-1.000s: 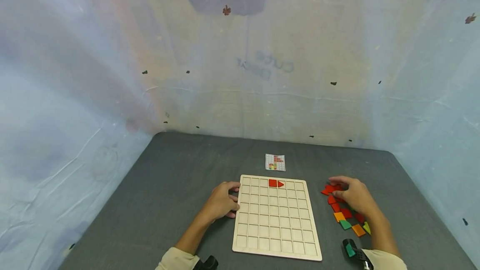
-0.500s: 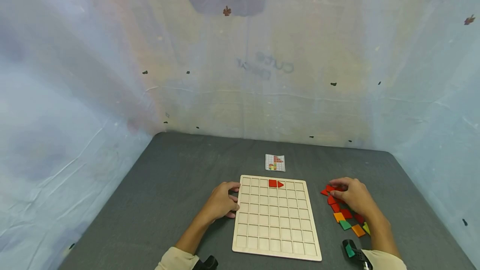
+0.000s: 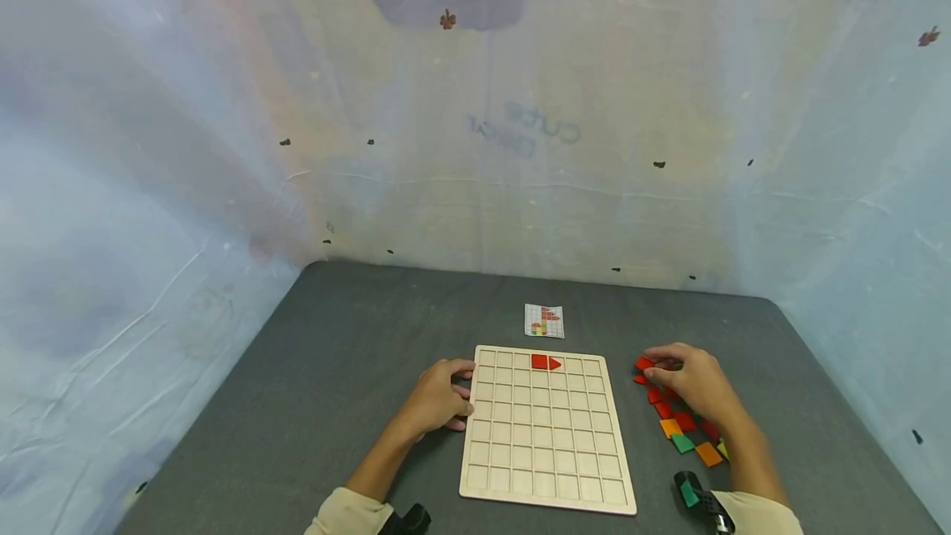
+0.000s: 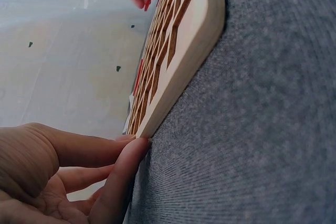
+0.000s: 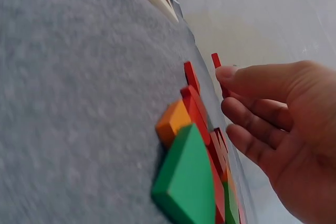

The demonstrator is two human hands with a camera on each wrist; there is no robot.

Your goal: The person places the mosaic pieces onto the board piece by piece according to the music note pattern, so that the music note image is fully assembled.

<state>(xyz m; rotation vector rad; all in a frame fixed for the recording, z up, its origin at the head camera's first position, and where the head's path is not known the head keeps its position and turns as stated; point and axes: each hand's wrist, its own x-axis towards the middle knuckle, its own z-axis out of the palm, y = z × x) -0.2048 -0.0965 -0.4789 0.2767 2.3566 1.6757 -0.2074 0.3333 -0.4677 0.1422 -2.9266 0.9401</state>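
Observation:
The left hand [image 3: 434, 397] grips the left edge of the wooden grid board [image 3: 550, 436]; in the left wrist view its thumb and a finger pinch the board's rim [image 4: 178, 90]. A red square and a red triangle [image 3: 554, 363] lie side by side in the board's top row. The right hand [image 3: 694, 378] pinches a red piece [image 3: 643, 363] between thumb and fingers, above the pile's far end. In the right wrist view that piece [image 5: 216, 60] is clear of the others, with a green piece [image 5: 184, 182] and an orange piece [image 5: 172, 121] nearer the camera.
A small printed card [image 3: 544, 321] lies beyond the board. Loose orange [image 3: 708, 454], green [image 3: 681, 442] and red [image 3: 684, 421] pieces are spread right of the board on the grey table [image 3: 357, 320]. A pale curtain [image 3: 475, 188] hangs behind the table.
The right hand has moved slightly left and away from the wearer, and a red piece now shows at its fingertips. The left hand has stayed on the board's edge.

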